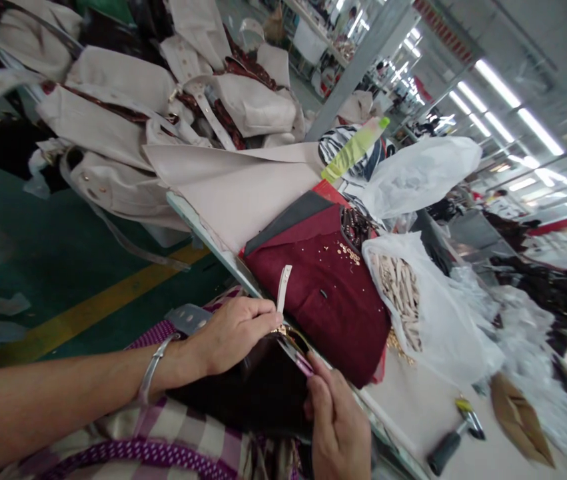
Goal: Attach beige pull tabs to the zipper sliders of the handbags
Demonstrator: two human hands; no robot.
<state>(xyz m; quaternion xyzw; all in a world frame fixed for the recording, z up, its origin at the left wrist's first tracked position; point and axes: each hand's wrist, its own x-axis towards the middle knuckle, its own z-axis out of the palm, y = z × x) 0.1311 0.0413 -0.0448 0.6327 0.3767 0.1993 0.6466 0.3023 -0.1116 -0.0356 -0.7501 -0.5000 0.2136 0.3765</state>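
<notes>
My left hand [236, 333], with a silver bangle at the wrist, is closed at the base of a short white strap [284, 287] with small dots along it. Its fingertips press by a gold-coloured metal fitting [281, 329] at the edge of a dark brown or black leather piece [248, 393] on my lap. My right hand [336, 417] is wrapped round a slim tool [304, 365], pink near the grip with a metal part pointing at the fitting. Whether it is scissors or another tool, I cannot make out. The fingers hide part of the fitting.
A dark red cloth [318, 293] with scattered gold bits lies on the table. Beyond it is a plastic bag [453, 333] of beige strips. A hammer [456, 437] lies at right, beside a brown piece [520, 420]. White bags [118, 73] are piled at far left.
</notes>
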